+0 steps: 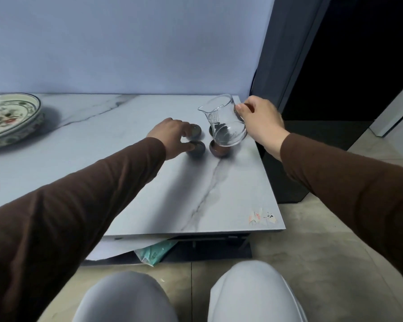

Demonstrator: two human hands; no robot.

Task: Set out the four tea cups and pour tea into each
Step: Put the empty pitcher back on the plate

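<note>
Several small dark tea cups stand in a tight cluster on the marble table (pixel 149 182). My left hand (pixel 172 135) rests against the two left ones, thumb on the near left cup (pixel 197 148) and fingers at the far left cup (pixel 195 130). My right hand (pixel 258 122) grips the handle of a clear glass pitcher (pixel 223 122), held tilted with its spout to the left, above the right-hand cups. The near right cup (pixel 216 151) shows below the pitcher; the far right cup (pixel 211 130) is mostly hidden behind the glass. A little clear liquid sits in the pitcher.
A large painted plate (pixel 9 117) sits at the table's far left. The table's right edge runs close to the cups, with a dark cabinet (pixel 289 187) beyond it. My knees (pixel 191 296) are below the front edge. A teal packet (pixel 156 252) lies under the tabletop.
</note>
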